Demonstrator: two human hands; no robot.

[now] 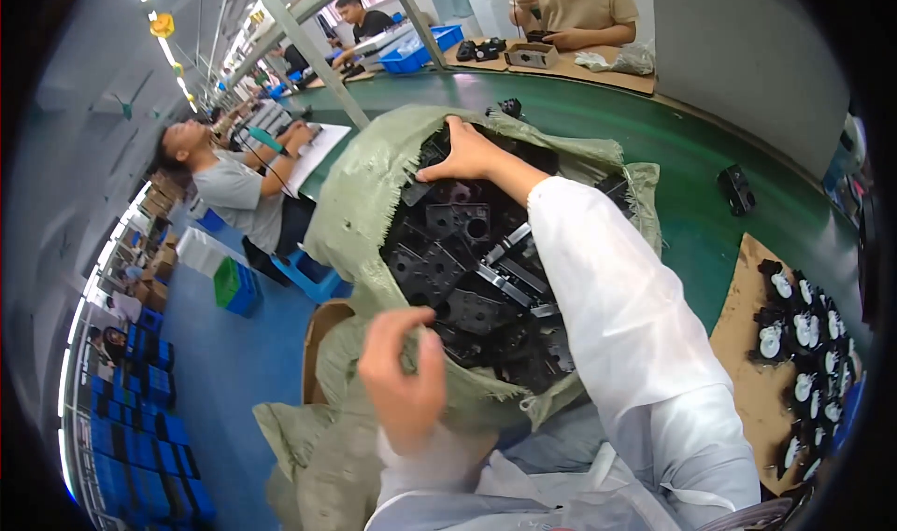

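A woven pale-green sack (360, 190) stands with its frayed mouth wide, full of black plastic parts (458, 221) with round holes and a few shiny metal rods. Reaching across it, my right hand (472, 153) is at the sack's far left side, its thumb and fingers around a black plastic part (430, 153); the fingertips are partly hidden. Closer to me, my left hand (404, 377) hovers over the sack's near-left edge. Its fingers are bent, thumb and forefinger apart, slightly blurred, with nothing seen between them.
On the green table, brown cardboard (747, 344) at the right carries several black parts with white discs (805, 330). A lone black part (736, 190) lies beyond it. A metal post (313, 50) rises past the sack. Co-workers sit left and across; a blue stool (313, 274) stands left.
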